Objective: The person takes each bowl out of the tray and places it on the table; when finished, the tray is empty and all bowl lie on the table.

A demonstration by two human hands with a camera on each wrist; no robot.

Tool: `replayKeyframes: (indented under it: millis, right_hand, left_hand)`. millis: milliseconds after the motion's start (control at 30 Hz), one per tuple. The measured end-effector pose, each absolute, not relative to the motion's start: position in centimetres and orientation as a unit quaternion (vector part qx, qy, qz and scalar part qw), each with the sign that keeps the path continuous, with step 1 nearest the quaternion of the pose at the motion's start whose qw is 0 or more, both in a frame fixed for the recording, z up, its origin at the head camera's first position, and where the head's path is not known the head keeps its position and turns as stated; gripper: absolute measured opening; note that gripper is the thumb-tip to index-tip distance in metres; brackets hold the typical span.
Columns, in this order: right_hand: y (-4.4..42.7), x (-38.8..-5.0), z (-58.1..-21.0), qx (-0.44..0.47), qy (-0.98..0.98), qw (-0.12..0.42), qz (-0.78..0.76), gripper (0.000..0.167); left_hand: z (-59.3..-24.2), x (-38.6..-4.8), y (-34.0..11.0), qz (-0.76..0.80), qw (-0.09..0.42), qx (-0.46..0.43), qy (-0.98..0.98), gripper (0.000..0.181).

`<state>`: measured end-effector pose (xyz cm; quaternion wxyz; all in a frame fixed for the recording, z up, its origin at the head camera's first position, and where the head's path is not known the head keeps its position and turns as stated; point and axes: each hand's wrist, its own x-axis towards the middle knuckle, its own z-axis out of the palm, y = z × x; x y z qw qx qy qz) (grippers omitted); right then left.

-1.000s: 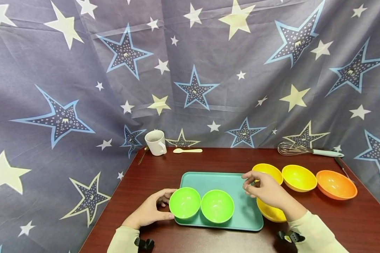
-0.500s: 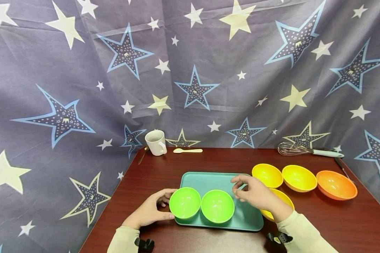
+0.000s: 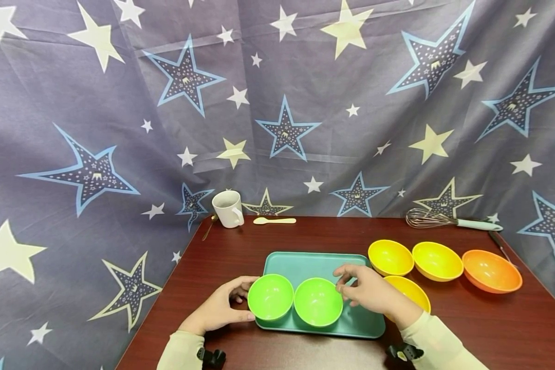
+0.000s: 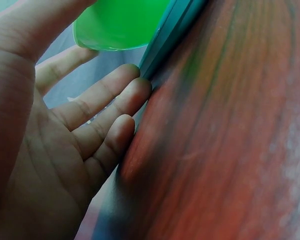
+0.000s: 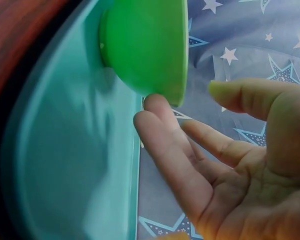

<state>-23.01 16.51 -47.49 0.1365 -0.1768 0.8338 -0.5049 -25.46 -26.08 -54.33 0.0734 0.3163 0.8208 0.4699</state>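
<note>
Two green bowls stand side by side on a teal tray (image 3: 356, 318). My left hand (image 3: 222, 306) is at the left green bowl (image 3: 270, 297), thumb in front and fingers round its left side. In the left wrist view those fingers (image 4: 107, 100) are loosely extended beside the bowl and the tray's edge. My right hand (image 3: 367, 289) is over the tray at the right side of the right green bowl (image 3: 318, 302). In the right wrist view its fingertips (image 5: 152, 122) are at the bowl's rim, with the thumb held apart; contact is hard to tell.
Right of the tray are yellow bowls (image 3: 390, 257), (image 3: 437, 261), a third yellow bowl (image 3: 411, 293) partly behind my right arm, and an orange bowl (image 3: 492, 271). A whisk (image 3: 453, 220), white mug (image 3: 228, 208) and cream spoon (image 3: 274, 220) lie along the back.
My right hand has moved left from beside the yellow bowls to the right green bowl, uncovering more of the yellow bowls. The left hand and the green bowls have stayed in place.
</note>
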Motion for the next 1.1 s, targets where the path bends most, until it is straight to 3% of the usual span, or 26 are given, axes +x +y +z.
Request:
replayKeyframes:
  millis: [1100]
  right_hand:
    - [15.9, -22.5, -48.6, -0.151, 0.784, 0.237, -0.554, 0.040]
  left_hand:
    - [-54.2, -25.4, -25.9, 0.467, 0.071, 0.312, 0.824, 0.076]
